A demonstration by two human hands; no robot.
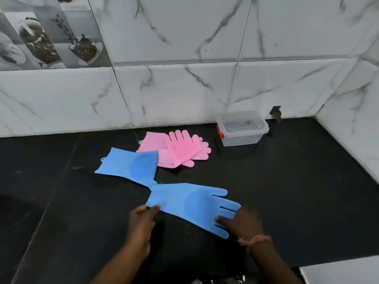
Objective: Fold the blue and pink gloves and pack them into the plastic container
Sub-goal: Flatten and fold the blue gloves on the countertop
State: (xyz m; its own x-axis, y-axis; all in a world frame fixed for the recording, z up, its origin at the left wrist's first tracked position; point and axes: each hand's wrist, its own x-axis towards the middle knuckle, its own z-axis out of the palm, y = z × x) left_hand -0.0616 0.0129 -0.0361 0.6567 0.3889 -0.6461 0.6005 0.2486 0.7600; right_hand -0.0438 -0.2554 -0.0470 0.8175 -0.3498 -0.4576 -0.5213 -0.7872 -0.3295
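Barely begun: both hands, left (143,219) and right (243,222), are pinching the flat blue glove (190,203); plastic container (242,128) sitting empty.

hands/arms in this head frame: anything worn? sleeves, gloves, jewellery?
Both hands are bare: no gloves and no rings that the frame shows. The left hand and its forearm carry nothing, and no sleeve reaches into view. The right hand has a thin pinkish-orange thread band tied round the wrist, with a frayed pale end sticking out on one side. No sleeve on that forearm either. Both hands are somewhat blurred.
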